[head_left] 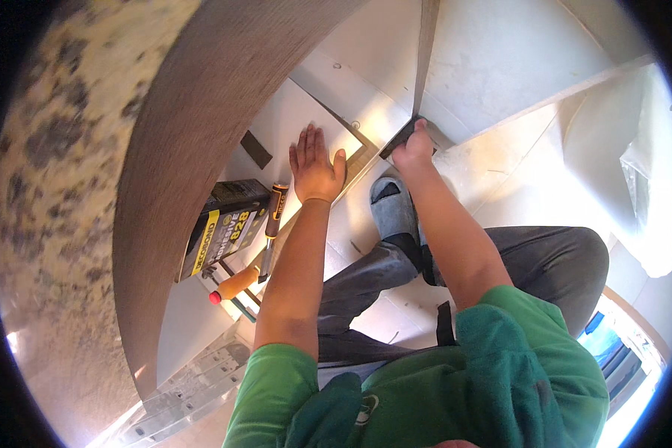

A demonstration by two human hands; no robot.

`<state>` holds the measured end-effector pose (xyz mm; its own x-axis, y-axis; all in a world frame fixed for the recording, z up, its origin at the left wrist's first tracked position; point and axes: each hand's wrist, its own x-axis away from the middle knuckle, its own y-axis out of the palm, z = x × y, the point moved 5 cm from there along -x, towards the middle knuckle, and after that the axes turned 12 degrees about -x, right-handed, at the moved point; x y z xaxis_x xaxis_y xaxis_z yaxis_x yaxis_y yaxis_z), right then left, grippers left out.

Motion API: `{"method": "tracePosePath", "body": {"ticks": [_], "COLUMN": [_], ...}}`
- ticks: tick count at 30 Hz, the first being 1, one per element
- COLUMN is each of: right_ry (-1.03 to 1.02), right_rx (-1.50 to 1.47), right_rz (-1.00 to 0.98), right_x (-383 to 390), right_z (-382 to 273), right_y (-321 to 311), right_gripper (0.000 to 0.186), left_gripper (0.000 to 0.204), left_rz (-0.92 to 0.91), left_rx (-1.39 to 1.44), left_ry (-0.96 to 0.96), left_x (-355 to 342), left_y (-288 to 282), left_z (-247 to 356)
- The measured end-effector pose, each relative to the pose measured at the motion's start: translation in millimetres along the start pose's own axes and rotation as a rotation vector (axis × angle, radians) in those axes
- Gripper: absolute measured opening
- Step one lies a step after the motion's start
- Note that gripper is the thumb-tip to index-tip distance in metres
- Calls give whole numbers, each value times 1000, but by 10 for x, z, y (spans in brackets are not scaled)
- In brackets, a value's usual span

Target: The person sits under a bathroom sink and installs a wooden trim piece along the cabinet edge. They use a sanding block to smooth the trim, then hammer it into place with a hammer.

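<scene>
My left hand lies flat on a white board inside a low cabinet, its fingers outstretched and holding nothing. To its right, my right hand is closed on a dark flat strip, thumb uppermost. The strip sits at the lower end of an upright wood-toned panel edge; my fingers hide part of it, and I cannot tell whether it is fixed there. A small dark strip rests on the board, left of my left hand.
Left of my left forearm are a black and yellow box, a tool with an orange and black handle and an orange handle with a red end. A curved wood-toned edge and speckled stone top overhang the left. My slippered foot is below.
</scene>
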<state>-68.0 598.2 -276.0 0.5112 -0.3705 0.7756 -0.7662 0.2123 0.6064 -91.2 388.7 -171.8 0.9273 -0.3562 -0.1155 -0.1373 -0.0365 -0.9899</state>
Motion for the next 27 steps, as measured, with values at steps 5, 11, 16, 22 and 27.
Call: {"method": "tracePosePath", "body": {"ticks": [5,11,16,22,27], "right_ry": [134,242,460,-150,-147], "right_rx": [371,1029,1210,1077,624], "right_rz": [72,-23,-235,-391,-393], "right_x": [69,1136,2223,2809,2610], "right_z": [-345,-1111,-1999,-3452,-3870], "right_y": [-652,-590,-78,415,414], "right_gripper": [37,32,25,37,36], "left_gripper": [73,74,75,53,28], "left_rz": [-17,-85,-238,131,-172], "left_rx": [-2,44,90,299,903], "left_ry": [10,-11,-39,98,-248], "left_x": [-24,-34,-35,119,471], "left_y": [4,3,-35,-506,223], "left_z": [42,39,-125,387,1174]}}
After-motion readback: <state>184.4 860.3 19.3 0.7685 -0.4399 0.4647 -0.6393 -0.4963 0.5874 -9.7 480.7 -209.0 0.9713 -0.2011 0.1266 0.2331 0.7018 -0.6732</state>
